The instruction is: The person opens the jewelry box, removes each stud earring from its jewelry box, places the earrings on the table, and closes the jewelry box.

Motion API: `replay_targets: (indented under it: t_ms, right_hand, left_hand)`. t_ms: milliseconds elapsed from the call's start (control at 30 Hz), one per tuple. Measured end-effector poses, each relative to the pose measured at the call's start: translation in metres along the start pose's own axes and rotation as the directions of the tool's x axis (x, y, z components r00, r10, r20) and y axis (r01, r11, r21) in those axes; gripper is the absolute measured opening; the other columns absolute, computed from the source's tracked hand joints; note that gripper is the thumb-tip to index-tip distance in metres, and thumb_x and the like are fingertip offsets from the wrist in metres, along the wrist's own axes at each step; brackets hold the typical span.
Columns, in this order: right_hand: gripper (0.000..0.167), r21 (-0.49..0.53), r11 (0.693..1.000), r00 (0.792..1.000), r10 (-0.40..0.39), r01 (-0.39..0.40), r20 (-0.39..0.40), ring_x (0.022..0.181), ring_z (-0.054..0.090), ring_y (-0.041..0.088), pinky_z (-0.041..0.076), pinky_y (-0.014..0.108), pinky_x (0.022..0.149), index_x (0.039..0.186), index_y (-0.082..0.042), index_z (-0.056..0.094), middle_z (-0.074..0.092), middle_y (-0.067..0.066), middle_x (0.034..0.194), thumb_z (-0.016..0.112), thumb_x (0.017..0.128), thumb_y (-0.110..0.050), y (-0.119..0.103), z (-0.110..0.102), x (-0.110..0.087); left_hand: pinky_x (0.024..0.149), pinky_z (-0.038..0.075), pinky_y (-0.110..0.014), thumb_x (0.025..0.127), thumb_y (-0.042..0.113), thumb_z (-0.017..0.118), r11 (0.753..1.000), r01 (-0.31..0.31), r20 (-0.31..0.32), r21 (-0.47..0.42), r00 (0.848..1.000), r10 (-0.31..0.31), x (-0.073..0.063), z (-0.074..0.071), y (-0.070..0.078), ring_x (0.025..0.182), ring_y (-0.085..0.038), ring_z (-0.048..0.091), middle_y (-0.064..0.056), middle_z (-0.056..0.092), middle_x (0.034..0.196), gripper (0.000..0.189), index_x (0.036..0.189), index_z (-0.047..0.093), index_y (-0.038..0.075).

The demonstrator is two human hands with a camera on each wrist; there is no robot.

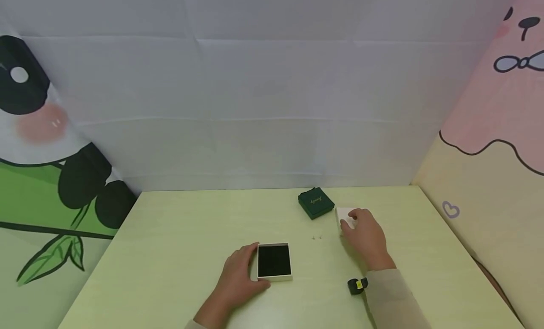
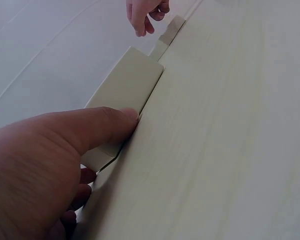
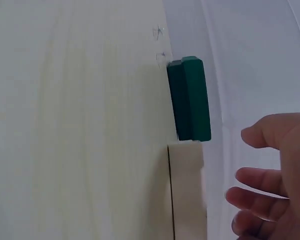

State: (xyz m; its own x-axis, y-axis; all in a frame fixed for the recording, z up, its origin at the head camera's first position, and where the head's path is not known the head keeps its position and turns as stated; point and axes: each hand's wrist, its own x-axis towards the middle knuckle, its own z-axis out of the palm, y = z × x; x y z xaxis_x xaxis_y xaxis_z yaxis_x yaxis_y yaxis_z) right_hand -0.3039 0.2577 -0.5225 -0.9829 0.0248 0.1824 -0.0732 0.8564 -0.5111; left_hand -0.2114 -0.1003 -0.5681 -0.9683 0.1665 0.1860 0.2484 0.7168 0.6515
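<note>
My left hand [image 1: 242, 277] grips a small white box [image 1: 275, 278] with a black insert, its thumb along the near side. In the left wrist view the thumb presses the pale side wall of that box [image 2: 127, 82]. Over a second shallow white box part [image 1: 342, 212] hovers my right hand [image 1: 366, 237], fingers loosely bent. The right wrist view shows this hand [image 3: 285, 185] apart from the white side [image 3: 186, 190], with nothing between thumb and fingers. Two tiny wire-like pieces, resembling earrings [image 1: 317, 237], lie between the hands.
A dark green box [image 1: 316, 203] with gold lettering stands near the table's back edge, touching or close to the white part. Beside the right sleeve is a small black object [image 1: 357, 286] with a yellow mark. A white sheet [image 1: 272, 107] hangs behind the table [image 1: 178, 234].
</note>
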Motion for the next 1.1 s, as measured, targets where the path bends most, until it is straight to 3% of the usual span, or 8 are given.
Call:
replay_targets:
  t_ms: [133,433,633,867,1100]
  right_hand:
    - [0.050,-0.048,0.998,0.999,-0.040,0.041,0.017,0.100,0.063,0.036,0.052,0.053,0.082,0.127,0.001,0.061,0.060,0.020,0.121,0.066,0.097,-0.039,0.005,-0.014,0.005]
    - [0.087,-0.175,0.982,0.987,-0.040,0.068,0.156,0.118,0.058,0.045,0.050,0.059,0.089,0.145,-0.001,0.050,0.048,0.025,0.144,0.057,0.093,-0.070,0.017,-0.029,0.019]
    - [0.096,-0.252,0.961,0.973,-0.060,0.117,0.223,0.121,0.057,0.048,0.050,0.061,0.090,0.149,0.000,0.046,0.047,0.029,0.145,0.056,0.090,-0.075,0.024,-0.033,0.027]
    - [0.115,-0.232,0.967,0.961,-0.037,0.103,0.273,0.108,0.062,0.040,0.052,0.057,0.086,0.158,-0.003,0.033,0.041,0.029,0.146,0.058,0.081,-0.084,0.031,-0.024,0.034]
    - [0.121,-0.208,0.972,0.954,-0.043,0.109,0.298,0.110,0.062,0.043,0.051,0.059,0.087,0.161,-0.005,0.029,0.034,0.029,0.153,0.066,0.077,-0.083,0.030,-0.021,0.036]
  left_hand:
    - [0.108,0.037,-0.056,0.069,0.037,0.092,1.000,0.004,0.004,0.002,1.000,-0.004,-0.001,-0.003,0.003,0.125,-0.032,0.053,-0.005,0.059,0.136,0.095,0.148,0.048,0.010]
    - [0.108,0.037,-0.056,0.068,0.037,0.092,1.000,0.010,0.003,0.005,1.000,-0.010,-0.001,-0.001,0.003,0.124,-0.031,0.053,-0.005,0.059,0.135,0.095,0.148,0.048,0.011]
    - [0.109,0.037,-0.055,0.068,0.036,0.092,1.000,0.020,0.003,-0.005,1.000,-0.020,-0.001,-0.001,0.003,0.124,-0.030,0.052,-0.003,0.059,0.136,0.095,0.149,0.048,0.013]
    - [0.108,0.038,-0.055,0.068,0.036,0.092,1.000,0.015,-0.002,0.007,1.000,-0.015,-0.002,-0.002,0.004,0.124,-0.031,0.053,-0.005,0.059,0.136,0.096,0.149,0.048,0.012]
    - [0.108,0.037,-0.055,0.068,0.036,0.091,1.000,0.014,-0.002,0.006,1.000,-0.014,-0.002,-0.001,0.005,0.124,-0.031,0.053,-0.005,0.059,0.136,0.095,0.149,0.048,0.012]
